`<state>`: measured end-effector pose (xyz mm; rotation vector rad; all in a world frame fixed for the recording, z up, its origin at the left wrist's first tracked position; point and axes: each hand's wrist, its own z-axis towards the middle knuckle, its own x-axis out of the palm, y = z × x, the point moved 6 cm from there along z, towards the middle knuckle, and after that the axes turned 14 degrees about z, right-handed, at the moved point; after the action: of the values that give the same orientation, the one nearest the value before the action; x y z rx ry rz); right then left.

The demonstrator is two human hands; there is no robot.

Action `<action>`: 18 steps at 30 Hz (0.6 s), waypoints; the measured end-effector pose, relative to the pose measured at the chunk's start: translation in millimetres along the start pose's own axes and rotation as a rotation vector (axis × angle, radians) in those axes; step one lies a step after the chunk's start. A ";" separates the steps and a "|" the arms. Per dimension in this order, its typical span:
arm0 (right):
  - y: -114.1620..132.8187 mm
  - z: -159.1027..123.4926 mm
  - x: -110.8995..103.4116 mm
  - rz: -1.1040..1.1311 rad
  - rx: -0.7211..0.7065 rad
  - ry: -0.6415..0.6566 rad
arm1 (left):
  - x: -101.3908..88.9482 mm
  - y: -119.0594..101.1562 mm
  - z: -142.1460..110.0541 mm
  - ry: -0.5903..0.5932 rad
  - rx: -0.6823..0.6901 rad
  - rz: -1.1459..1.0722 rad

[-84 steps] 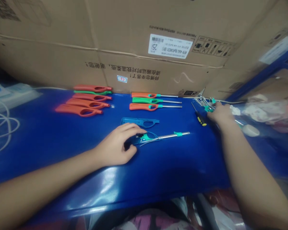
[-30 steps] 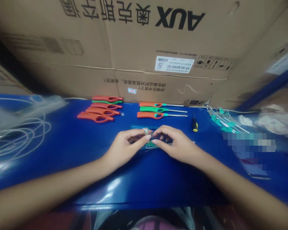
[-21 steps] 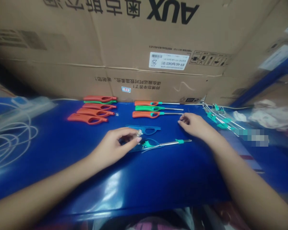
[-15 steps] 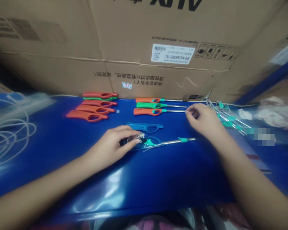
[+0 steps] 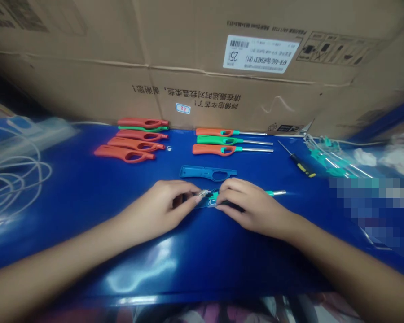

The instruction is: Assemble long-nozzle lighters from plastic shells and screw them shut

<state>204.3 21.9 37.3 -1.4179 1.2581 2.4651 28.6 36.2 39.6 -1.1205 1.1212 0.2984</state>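
Observation:
An opened long-nosed lighter lies on the blue table, with a teal trigger part (image 5: 214, 195), a thin white wire and a metal nozzle tube (image 5: 278, 193). My left hand (image 5: 171, 202) pinches a small clear part with a metal valve (image 5: 204, 193) at the handle end; the fingers hide most of it. My right hand (image 5: 245, 204) is closed over the lighter's middle, fingertips at the trigger and wire. It covers part of the tube. Just behind both hands lies a loose blue handle half (image 5: 207, 173). A black and yellow screwdriver (image 5: 301, 165) rests farther right.
Several orange handle shells (image 5: 121, 154) and a green one lie at the back left. Three lighters with metal tubes (image 5: 212, 149) sit at the back centre. Teal-fitted tubes (image 5: 336, 161) are piled right. A cardboard box (image 5: 104, 89) stands behind; white tubing (image 5: 37, 179) coils left.
My right hand has moved left and nearer, from the screwdriver's spot to the opened lighter. The screwdriver now shows fully on the table. My left hand stays on the small clear part.

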 end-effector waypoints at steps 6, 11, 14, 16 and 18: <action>-3.0 -4.0 -6.7 0.207 0.069 -0.105 | 7.4 6.4 4.3 0.114 -0.094 -0.204; -11.2 -4.9 -9.3 0.282 0.136 -0.177 | 12.6 10.7 1.2 0.146 -0.220 -0.342; -10.9 -3.3 -10.9 0.334 0.114 -0.189 | 14.3 10.0 0.6 0.130 -0.244 -0.372; -10.7 -2.9 -10.1 0.361 0.111 -0.176 | 16.4 9.9 1.1 0.117 -0.250 -0.378; -10.9 -3.0 -8.6 0.372 0.114 -0.157 | 19.9 10.4 1.9 0.114 -0.251 -0.389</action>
<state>215.8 30.2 36.0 -1.0173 1.7259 2.6081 31.7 36.2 17.3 -1.5661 0.9557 0.0702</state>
